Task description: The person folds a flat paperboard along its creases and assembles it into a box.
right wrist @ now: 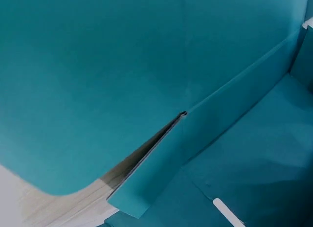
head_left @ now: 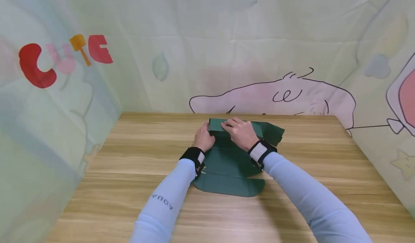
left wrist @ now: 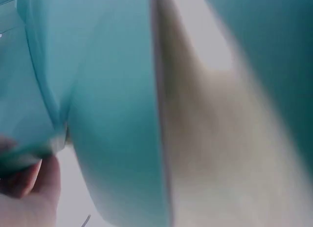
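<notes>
A dark green flat-fold cardboard box [head_left: 227, 160], partly folded, lies on the wooden table. Its far wall stands raised, with a flap jutting out on the right. My left hand [head_left: 204, 137] grips the left end of that wall, thumb on the near side. In the left wrist view, fingers [left wrist: 46, 185] pinch a cardboard edge beside a large blurred flap [left wrist: 117, 119]. The right hand [head_left: 240, 132] holds the top of the raised wall with curled fingers. Seen from the right wrist, a narrow side panel [right wrist: 234, 104] rises from the base; that hand is out of this view.
Rounded front flaps [head_left: 227, 184] of the box lie flat toward me. Wood-grain table [head_left: 146, 145] surrounds the box. A printed cloth backdrop [head_left: 210, 55] closes off the back and both sides.
</notes>
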{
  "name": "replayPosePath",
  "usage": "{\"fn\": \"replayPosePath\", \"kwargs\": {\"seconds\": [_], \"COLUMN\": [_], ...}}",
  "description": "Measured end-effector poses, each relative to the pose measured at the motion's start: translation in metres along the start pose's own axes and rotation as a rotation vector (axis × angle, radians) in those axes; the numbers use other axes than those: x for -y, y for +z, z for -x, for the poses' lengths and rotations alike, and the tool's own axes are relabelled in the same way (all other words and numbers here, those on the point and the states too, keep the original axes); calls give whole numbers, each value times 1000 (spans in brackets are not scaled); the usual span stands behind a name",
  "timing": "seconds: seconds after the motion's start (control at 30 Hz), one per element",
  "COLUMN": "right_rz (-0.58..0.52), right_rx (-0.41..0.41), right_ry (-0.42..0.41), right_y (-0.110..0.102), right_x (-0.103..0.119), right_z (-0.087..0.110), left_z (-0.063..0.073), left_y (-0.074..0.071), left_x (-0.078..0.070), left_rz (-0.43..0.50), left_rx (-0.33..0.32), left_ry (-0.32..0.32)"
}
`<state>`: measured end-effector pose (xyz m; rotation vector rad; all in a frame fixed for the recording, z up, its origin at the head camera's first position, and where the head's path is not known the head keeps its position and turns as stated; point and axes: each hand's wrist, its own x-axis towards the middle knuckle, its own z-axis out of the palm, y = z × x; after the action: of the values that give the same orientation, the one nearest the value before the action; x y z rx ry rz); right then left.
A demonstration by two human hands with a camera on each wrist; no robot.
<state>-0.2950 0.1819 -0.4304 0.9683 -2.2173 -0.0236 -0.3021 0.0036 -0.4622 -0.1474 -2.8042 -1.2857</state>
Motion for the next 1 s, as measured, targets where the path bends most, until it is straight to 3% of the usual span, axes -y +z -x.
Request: {"fn": "replayPosePath", "kwargs": {"seconds": [0.23,0.37,0.6,0.8,1.0], "right_rz": [-117,-200,-286,-266,-222], "right_rx": [62,139,237,239,270], "right_ry": [81,133,179,161,146], "right_y": [-6,-11,-15,-12,-9], "right_x": [-9,-13,-15,-12,-10], "right_z": [-11,-18,-25,-27,-25], "left_z": [3,9,15,14,15], "left_y": [-21,-29,-28,-24,-27], "left_x": [-1,-5,-9,-11,-13], "left_rz": [-21,18,34,-10,-26], "left_rx": [243,323,312,263,260], "left_ry": [38,30,-8,-68,-114]}}
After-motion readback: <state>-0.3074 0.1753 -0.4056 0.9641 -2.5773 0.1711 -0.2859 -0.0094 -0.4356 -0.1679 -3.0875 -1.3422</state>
